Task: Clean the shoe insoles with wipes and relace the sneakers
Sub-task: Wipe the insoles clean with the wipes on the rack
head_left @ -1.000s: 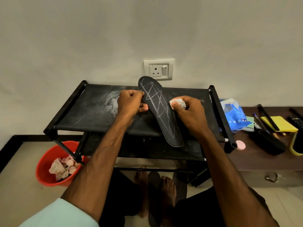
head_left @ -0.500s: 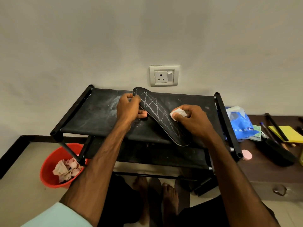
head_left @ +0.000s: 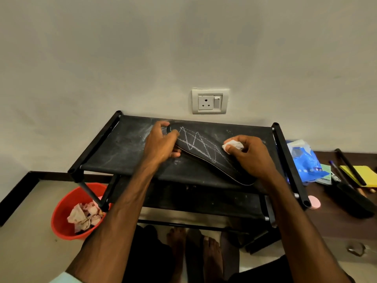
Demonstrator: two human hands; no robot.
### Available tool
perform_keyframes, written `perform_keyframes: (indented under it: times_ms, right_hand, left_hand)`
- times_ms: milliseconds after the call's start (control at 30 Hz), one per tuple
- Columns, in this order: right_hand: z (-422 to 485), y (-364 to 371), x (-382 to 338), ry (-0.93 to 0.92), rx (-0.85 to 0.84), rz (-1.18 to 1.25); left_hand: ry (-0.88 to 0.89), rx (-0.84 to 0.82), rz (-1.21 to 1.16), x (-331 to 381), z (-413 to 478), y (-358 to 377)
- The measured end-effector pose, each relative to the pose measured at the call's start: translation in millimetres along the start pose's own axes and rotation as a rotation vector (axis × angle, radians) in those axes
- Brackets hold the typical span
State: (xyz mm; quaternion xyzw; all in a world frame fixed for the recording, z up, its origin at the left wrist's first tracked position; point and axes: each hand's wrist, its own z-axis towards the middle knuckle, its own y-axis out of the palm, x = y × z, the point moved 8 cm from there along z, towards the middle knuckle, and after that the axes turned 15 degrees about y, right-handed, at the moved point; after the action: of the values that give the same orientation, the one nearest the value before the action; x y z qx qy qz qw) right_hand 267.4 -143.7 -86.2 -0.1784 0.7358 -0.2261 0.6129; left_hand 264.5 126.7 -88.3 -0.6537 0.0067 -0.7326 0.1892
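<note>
Head view: left hand grip clamps the insole's far end, steadying it on the rack. To its right, right hand grip pinches a wipe onto the insole, probably to scrub off the chalky marks.

Black insole with white zigzag marks, lying flat, toe at 10 o'clock; crumpled white wipe on it.

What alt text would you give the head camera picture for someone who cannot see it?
A person's left hand holds one end of a black insole over a black rack while the right hand holds a white wipe to it. A red bucket of crumpled paper stands lower left.
</note>
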Motion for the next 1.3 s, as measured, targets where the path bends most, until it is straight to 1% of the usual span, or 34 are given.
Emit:
perform_keyframes:
  times_ms: [67, 167, 267, 367, 433, 500, 533, 633, 700, 767, 833, 900, 967, 1067, 1133, 1233, 1300]
  right_hand:
    - [3, -2, -3, -0.019, 0.011, -0.034]
    - [5, -8, -7, -0.055, 0.101, -0.085]
    - [0, -12, -22, -0.173, 0.240, -0.093]
    - [-8, -5, -40, -0.297, 0.275, -0.032]
    - [-10, 1, -45, -0.312, 0.244, 0.017]
    - [-8, 9, -45, -0.277, 0.162, 0.059]
    - [-6, 13, -43, -0.246, 0.110, 0.073]
    - [-3, 22, -37, -0.151, -0.028, 0.145]
    - [-4, 26, -36, -0.116, -0.096, 0.197]
    - [-6, 31, -37, -0.083, -0.159, 0.241]
    - [-8, 34, -36, -0.032, -0.202, 0.271]
    - [-6, 40, -32, 0.079, -0.242, 0.348]
    - [-6, 48, -28, 0.195, -0.301, 0.455]
    - [-7, 58, -29, 0.267, -0.359, 0.504]
    - [-9, 62, -32, 0.262, -0.372, 0.475]
    - [-9, 64, -42, 0.183, -0.364, 0.397]
    - [-7, 67, -50, 0.153, -0.373, 0.397]
  left_hand:
    - [-0.002, 0.053, -0.016, -3, 2, -5]
    - [-0.020, 0.075, -0.026, -11, 7, -7]
    - [-0.088, 0.057, -0.096, -18, 4, -4]
    - [-0.130, 0.017, -0.196, -13, -3, 1]
    - [-0.144, -0.020, -0.214, -11, -7, 4]
    - [-0.133, -0.077, -0.164, -13, -12, 7]
    - [-0.101, -0.108, -0.089, -13, -13, 9]
    - [0.057, -0.216, 0.268, -11, -15, 14]
    - [0.155, -0.278, 0.438, -4, -15, 18]
    - [0.239, -0.377, 0.524, 3, -17, 25]
    - [0.271, -0.515, 0.567, 4, -23, 33]
    - [0.288, -0.603, 0.601, 3, -26, 36]
    - [0.297, -0.620, 0.620, 0, -25, 36]
    - [0.293, -0.581, 0.611, -3, -19, 34]
    - [0.289, -0.577, 0.615, -4, -18, 33]
    - [0.281, -0.573, 0.616, -8, -16, 27]
    - [0.291, -0.560, 0.597, -10, -15, 22]
